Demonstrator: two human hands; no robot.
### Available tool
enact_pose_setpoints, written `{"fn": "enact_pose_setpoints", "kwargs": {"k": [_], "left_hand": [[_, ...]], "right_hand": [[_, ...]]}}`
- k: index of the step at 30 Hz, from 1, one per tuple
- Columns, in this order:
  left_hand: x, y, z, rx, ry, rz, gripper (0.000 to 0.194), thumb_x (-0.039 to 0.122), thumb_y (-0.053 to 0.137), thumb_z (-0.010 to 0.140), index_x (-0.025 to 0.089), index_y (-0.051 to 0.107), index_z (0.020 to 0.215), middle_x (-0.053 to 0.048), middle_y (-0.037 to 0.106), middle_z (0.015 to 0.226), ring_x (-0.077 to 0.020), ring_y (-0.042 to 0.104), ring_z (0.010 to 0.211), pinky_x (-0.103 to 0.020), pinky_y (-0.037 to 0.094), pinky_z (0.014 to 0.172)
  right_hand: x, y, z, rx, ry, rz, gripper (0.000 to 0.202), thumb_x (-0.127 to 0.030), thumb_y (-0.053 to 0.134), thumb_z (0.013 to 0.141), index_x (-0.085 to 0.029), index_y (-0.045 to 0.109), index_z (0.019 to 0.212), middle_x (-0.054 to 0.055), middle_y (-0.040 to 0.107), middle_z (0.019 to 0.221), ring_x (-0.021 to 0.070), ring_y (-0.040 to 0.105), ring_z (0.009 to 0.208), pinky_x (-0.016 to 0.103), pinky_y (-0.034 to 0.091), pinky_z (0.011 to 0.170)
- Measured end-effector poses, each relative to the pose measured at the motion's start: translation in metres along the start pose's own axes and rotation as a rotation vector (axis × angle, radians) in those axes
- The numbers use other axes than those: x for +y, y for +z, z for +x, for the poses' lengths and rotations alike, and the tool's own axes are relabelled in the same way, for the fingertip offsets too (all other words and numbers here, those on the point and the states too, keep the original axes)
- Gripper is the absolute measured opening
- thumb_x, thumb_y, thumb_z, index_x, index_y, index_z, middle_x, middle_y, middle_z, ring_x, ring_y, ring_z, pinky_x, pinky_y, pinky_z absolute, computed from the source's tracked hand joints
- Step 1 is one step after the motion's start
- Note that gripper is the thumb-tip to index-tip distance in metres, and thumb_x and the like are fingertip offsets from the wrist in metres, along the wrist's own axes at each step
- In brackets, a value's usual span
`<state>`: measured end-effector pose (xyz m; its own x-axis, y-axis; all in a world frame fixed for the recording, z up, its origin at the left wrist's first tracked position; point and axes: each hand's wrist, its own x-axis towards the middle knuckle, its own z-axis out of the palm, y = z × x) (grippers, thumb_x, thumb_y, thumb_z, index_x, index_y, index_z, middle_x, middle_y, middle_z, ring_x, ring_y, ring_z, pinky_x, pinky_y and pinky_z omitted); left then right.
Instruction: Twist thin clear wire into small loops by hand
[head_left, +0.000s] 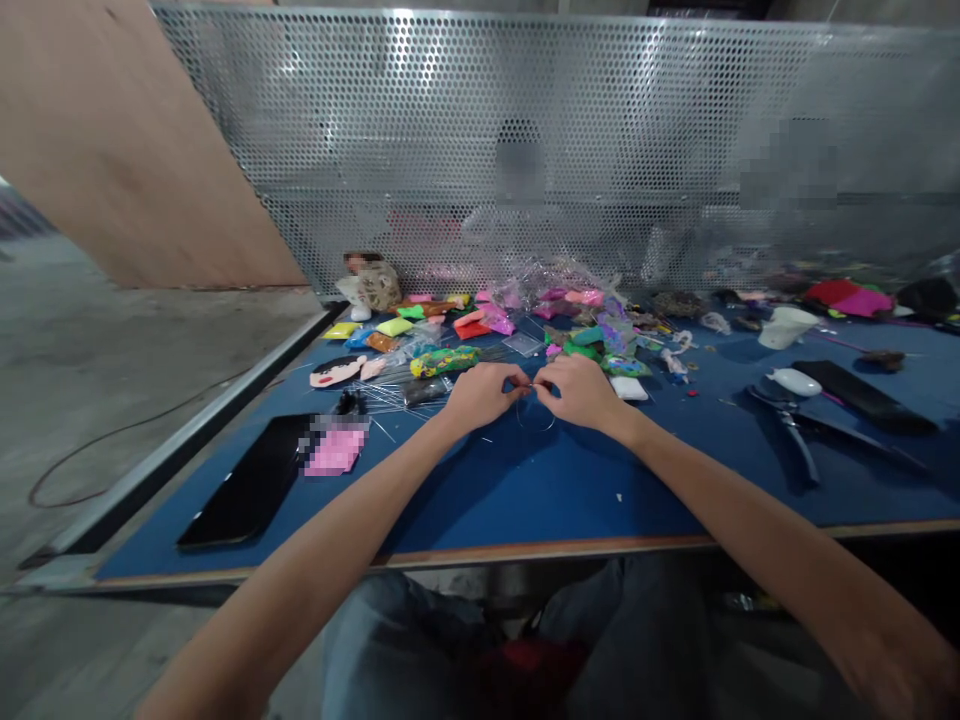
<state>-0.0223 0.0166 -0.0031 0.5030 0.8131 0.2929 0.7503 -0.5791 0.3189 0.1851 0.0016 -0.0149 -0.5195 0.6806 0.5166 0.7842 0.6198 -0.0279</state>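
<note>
My left hand (486,395) and my right hand (579,390) meet over the middle of the blue tabletop (517,500), fingertips almost touching. Both are closed in a pinch on a thin wire, whose curved loop (537,428) hangs just below the fingers. Whatever else may be between the fingertips is too small to make out. Beyond my left hand lie a yellow and green patterned packet (444,361) and several thin straight wires (382,393). A small white packet (628,388) rests beside my right hand, with colourful clay packets (619,340) behind it.
On the left lie a black phone (251,485) and a pink sheet (335,450). Pliers or shears (799,440), a black case (862,395) and a white cup (786,327) are on the right. A perforated metal screen (420,120) stands along the back, with people behind it.
</note>
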Motion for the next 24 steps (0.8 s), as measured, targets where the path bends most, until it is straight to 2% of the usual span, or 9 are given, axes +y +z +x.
{"fn": "enact_pose_setpoints", "kwargs": {"k": [6, 10, 12, 16, 24], "left_hand": [[0.0, 0.001, 0.001, 0.005, 0.02, 0.075, 0.013, 0.037, 0.065, 0.092, 0.03, 0.073, 0.098, 0.002, 0.077, 0.101, -0.0214, 0.07, 0.095, -0.027, 0.044, 0.069], [0.003, 0.002, -0.002, 0.049, 0.088, 0.121, 0.012, 0.036, 0.063, 0.093, 0.028, 0.072, 0.098, 0.001, 0.076, 0.102, -0.0214, 0.07, 0.097, -0.028, 0.044, 0.069], [0.005, 0.001, -0.003, 0.075, 0.116, 0.152, 0.012, 0.034, 0.062, 0.094, 0.027, 0.071, 0.098, 0.001, 0.076, 0.101, -0.0215, 0.07, 0.094, -0.029, 0.043, 0.068], [0.007, 0.001, -0.002, 0.104, 0.139, 0.176, 0.012, 0.027, 0.061, 0.093, 0.026, 0.07, 0.1, 0.0, 0.075, 0.101, -0.0221, 0.07, 0.092, -0.03, 0.043, 0.069], [0.005, -0.002, 0.002, 0.125, 0.06, 0.034, 0.018, 0.04, 0.062, 0.095, 0.028, 0.074, 0.1, 0.0, 0.076, 0.099, -0.0183, 0.068, 0.087, -0.027, 0.043, 0.068]], "right_hand": [[0.008, 0.002, 0.001, -0.009, -0.084, 0.035, 0.017, -0.023, 0.057, 0.09, -0.019, 0.07, 0.079, 0.005, 0.073, 0.078, 0.021, 0.059, 0.082, 0.035, 0.032, 0.076], [0.013, 0.003, 0.002, -0.016, -0.127, 0.139, 0.015, -0.02, 0.058, 0.087, -0.019, 0.07, 0.079, 0.006, 0.073, 0.081, 0.0208, 0.06, 0.082, 0.035, 0.035, 0.078], [0.015, 0.004, 0.002, -0.013, -0.073, 0.259, 0.014, -0.02, 0.059, 0.087, -0.018, 0.071, 0.078, 0.005, 0.073, 0.077, 0.0194, 0.06, 0.077, 0.033, 0.038, 0.077], [0.016, 0.001, 0.002, -0.088, 0.111, 0.567, 0.018, -0.025, 0.058, 0.089, -0.018, 0.07, 0.077, 0.002, 0.069, 0.068, 0.0152, 0.059, 0.064, 0.028, 0.041, 0.065], [0.017, -0.006, 0.003, 0.012, 0.211, 0.446, 0.019, -0.034, 0.062, 0.09, -0.021, 0.075, 0.084, 0.002, 0.071, 0.072, 0.015, 0.057, 0.061, 0.028, 0.038, 0.06]]}}
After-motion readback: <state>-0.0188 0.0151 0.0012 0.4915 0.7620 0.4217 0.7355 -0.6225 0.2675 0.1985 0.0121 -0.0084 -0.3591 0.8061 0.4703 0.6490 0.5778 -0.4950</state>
